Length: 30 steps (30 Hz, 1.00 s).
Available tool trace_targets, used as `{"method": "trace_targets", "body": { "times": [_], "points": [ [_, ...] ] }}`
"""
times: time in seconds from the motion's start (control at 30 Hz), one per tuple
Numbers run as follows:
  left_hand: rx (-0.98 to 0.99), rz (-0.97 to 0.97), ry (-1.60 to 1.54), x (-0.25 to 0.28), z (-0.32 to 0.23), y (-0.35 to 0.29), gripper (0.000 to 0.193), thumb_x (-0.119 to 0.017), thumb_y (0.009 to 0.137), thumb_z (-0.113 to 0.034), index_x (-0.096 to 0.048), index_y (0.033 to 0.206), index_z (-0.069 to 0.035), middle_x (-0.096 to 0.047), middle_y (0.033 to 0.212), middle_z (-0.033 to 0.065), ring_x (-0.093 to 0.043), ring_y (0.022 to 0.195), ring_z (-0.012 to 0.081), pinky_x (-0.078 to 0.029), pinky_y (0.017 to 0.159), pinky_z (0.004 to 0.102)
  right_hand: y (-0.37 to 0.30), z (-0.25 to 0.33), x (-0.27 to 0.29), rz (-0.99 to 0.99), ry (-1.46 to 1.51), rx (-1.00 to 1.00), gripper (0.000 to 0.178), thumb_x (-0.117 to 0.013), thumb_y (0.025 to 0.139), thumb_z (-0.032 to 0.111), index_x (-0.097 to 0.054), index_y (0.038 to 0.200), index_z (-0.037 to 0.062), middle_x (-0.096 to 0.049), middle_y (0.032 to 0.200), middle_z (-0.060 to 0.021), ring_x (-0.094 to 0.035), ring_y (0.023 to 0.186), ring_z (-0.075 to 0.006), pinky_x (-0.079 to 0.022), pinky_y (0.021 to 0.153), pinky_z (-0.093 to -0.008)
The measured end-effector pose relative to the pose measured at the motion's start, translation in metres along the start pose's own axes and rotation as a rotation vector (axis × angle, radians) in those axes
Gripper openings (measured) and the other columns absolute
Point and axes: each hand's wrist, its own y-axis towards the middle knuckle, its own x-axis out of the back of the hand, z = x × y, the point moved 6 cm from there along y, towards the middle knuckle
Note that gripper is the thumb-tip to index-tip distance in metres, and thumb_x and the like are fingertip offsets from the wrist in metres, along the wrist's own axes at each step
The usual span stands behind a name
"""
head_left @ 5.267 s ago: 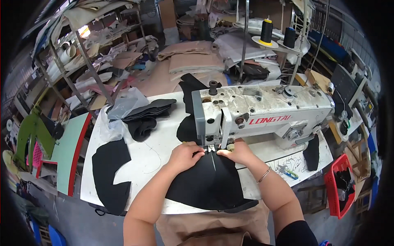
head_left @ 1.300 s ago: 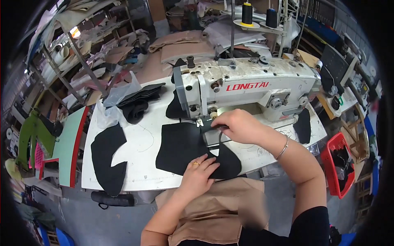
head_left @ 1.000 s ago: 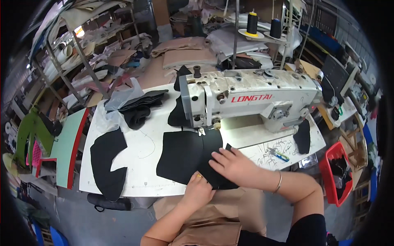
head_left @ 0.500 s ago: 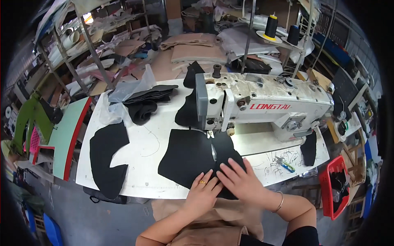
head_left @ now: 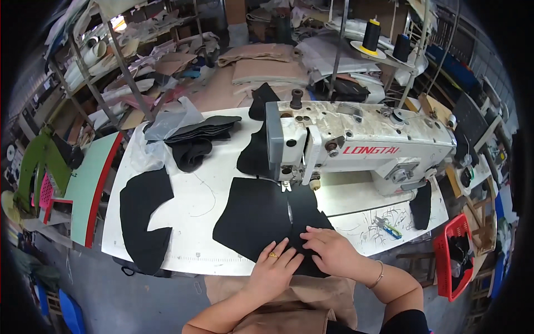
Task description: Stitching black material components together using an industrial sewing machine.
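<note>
Black fabric pieces (head_left: 253, 214) lie under the presser foot of the white sewing machine (head_left: 367, 136), a narrow slit running toward me between left and right parts. My left hand (head_left: 276, 270) rests on the near edge with its fingers stretched out flat. Beside it, my right hand (head_left: 336, 253) has bent fingers closed on the right-hand part of the fabric. The thumb's contact is partly hidden. The presser foot (head_left: 286, 186) stands at the slit's far end. More black fabric (head_left: 254, 153) lies behind the needle area.
A curved black piece (head_left: 142, 217) lies at the table's left, below stacked black pieces (head_left: 203, 131) and clear plastic. Thread snips (head_left: 389, 228) sit among thread scraps at right. A red basket (head_left: 453, 256) stands beyond the table's right edge. Thread cones (head_left: 371, 38) stand above the machine.
My right hand has drawn its spread fingers in and bent them on the fabric, shifting slightly nearer me. My left hand stays almost in place. The view has shifted slightly.
</note>
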Motion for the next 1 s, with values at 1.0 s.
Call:
{"method": "trace_targets", "body": {
  "times": [1.0],
  "points": [
    [-0.002, -0.003, -0.027, 0.0, 0.001, 0.011, 0.039, -0.062, 0.076, -0.012, -0.061, 0.115, -0.008, -0.059, 0.122, 0.0095, -0.052, 0.12, 0.0281, -0.037, 0.104, 0.0414, 0.025, -0.013, 0.014, -0.094, -0.145, -0.036, 0.021, -0.063, 0.071, 0.003, -0.064, 0.092, 0.0059, -0.058, 0.09, -0.0098, -0.06, 0.075, -0.0286, -0.051, 0.066, -0.0368]
  ]
}}
